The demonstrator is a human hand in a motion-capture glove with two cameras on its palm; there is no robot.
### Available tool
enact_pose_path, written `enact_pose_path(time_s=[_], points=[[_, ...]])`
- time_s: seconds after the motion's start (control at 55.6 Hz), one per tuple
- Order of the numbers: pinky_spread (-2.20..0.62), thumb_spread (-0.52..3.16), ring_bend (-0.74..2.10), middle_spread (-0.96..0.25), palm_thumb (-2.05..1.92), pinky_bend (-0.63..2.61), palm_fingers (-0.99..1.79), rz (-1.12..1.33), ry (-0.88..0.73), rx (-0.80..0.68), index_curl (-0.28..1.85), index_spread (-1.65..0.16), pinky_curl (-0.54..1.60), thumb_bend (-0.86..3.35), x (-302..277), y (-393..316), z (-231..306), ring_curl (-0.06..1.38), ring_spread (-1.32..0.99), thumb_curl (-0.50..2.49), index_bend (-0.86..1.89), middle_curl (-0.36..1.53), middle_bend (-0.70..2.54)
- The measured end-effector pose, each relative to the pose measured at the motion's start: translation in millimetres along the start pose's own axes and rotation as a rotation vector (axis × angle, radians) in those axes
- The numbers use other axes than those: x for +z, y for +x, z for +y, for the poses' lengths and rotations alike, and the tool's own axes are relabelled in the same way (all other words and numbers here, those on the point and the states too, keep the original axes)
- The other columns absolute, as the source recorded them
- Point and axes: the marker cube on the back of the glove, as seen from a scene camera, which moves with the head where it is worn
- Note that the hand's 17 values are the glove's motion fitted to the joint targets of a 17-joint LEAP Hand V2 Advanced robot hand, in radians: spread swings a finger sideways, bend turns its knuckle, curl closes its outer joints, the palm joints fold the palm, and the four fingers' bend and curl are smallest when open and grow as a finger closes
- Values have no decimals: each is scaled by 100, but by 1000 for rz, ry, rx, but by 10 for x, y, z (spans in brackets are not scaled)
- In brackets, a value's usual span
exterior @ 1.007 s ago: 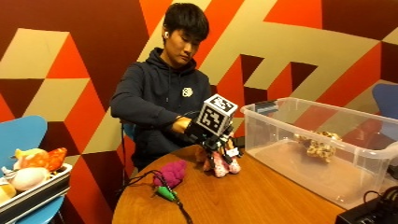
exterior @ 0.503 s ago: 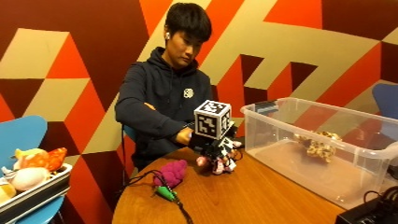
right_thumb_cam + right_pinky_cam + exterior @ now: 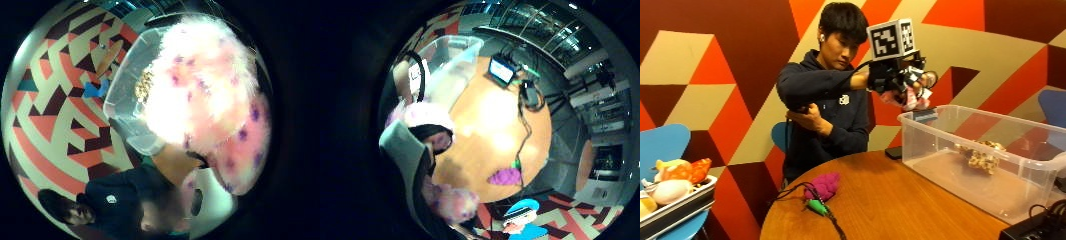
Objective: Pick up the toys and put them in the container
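The worktop (image 3: 906, 200) was a round wooden one with a warm orange-brown surface. On it, toward the side nearest the seated person, lay a purple plush toy (image 3: 822, 185), and just beside it, touching or nearly so, a small green piece (image 3: 816, 205) with a dark cable (image 3: 834, 225) running off toward the worktop's near edge. At the other side stood a clear plastic container (image 3: 926, 145), resting flat on the wood, with a tan spotted toy (image 3: 981, 156) lying on its floor. A black device (image 3: 1036, 230) sat at the near corner beside the container. A small dark object (image 3: 893, 152) lay on the wood just behind the container's corner.
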Motion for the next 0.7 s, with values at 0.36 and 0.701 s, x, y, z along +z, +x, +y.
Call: enact_pose_path(time_s=[0.36, 0.701], points=[[-39, 51, 107, -30, 68, 141, 48, -86, 26, 112, 99, -22, 62, 9, 373, -362, -1470, 75, -54, 97, 65, 60, 61], [-4, 108, 27, -5, 17, 113, -25, -77, -61, 47, 72, -28, 45, -4, 698, -275, -1457, 49, -11, 61, 24, 42, 14]])
